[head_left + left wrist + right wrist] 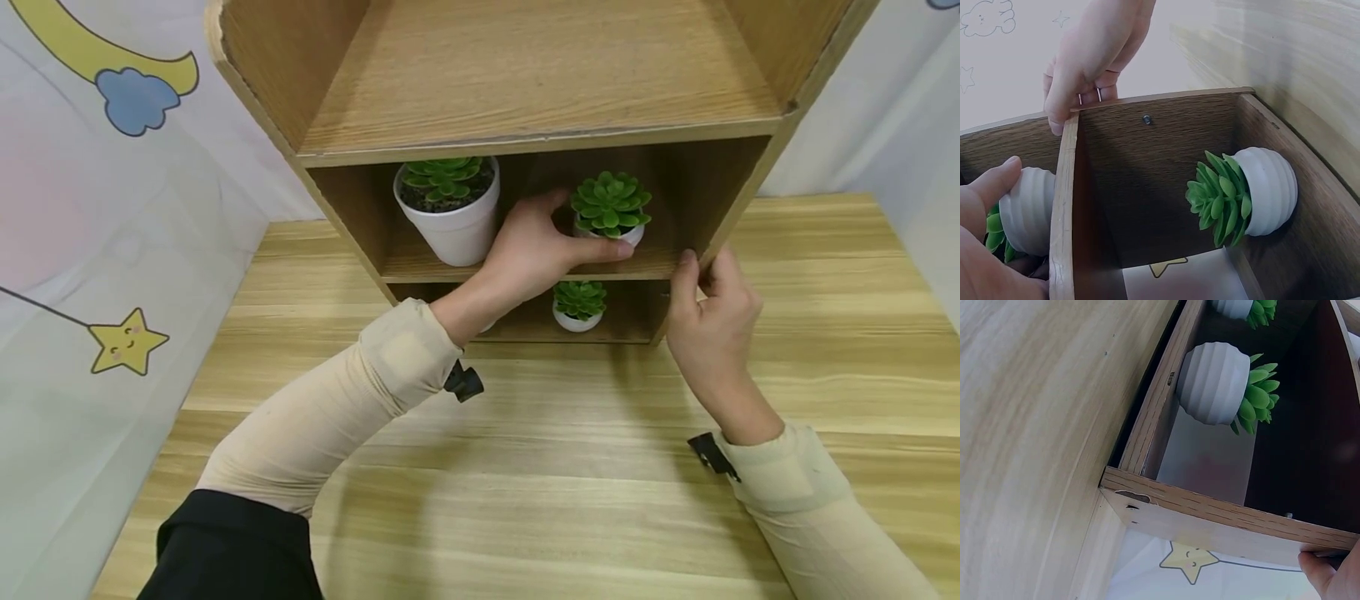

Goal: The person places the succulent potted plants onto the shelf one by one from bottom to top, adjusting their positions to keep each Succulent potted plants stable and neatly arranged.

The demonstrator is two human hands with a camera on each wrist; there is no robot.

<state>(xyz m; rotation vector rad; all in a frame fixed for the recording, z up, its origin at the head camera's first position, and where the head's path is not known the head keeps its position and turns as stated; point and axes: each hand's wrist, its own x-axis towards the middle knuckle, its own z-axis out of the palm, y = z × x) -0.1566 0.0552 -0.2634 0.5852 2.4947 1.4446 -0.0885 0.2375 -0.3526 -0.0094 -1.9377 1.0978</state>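
Observation:
My left hand [536, 242] reaches into the middle level of a wooden shelf unit [540, 142] and holds a small potted succulent [611, 204]. Its thumb lies across the front of the white pot, and the other fingers are partly hidden behind the plant. In the left wrist view the ribbed pot [1030, 209] shows beside the thumb. My right hand [716, 321] grips the unit's right side panel [738, 200], thumb at the front edge and fingers curled on the outside. The right wrist view shows only part of that hand [1338, 578] at the panel.
A larger white pot with a succulent [457, 221] stands on the same level, left of my hand. Below, another small succulent [579, 304] sits on the bottom level, with a second pot mostly hidden by my forearm. The unit stands on a wood-grain table [525, 467].

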